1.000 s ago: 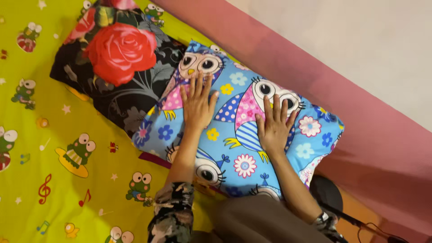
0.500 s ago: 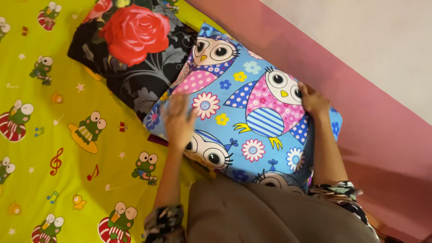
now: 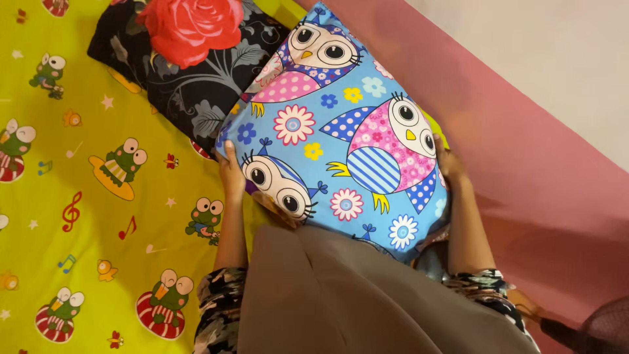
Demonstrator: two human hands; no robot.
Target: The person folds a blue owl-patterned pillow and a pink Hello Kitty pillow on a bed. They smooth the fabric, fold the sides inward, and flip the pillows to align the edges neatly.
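Observation:
A blue pillow (image 3: 341,131) printed with pink owls and flowers lies tilted across the bed, partly over a black pillow (image 3: 190,72) with a big red rose. My left hand (image 3: 230,176) grips the blue pillow's left edge, fingers tucked under it. My right hand (image 3: 449,169) holds its right edge by the wall. My brown garment (image 3: 354,301) hides the pillow's near end.
A yellow-green bedsheet (image 3: 98,210) with cartoon frogs and music notes covers the bed to the left. A pink wall band (image 3: 544,170) runs along the right, with a pale wall above it. A dark fan-like object (image 3: 603,328) sits at the lower right corner.
My hands slid from the top of the blue pillow to its two side edges and took hold. The pillow has lifted and come nearer to me.

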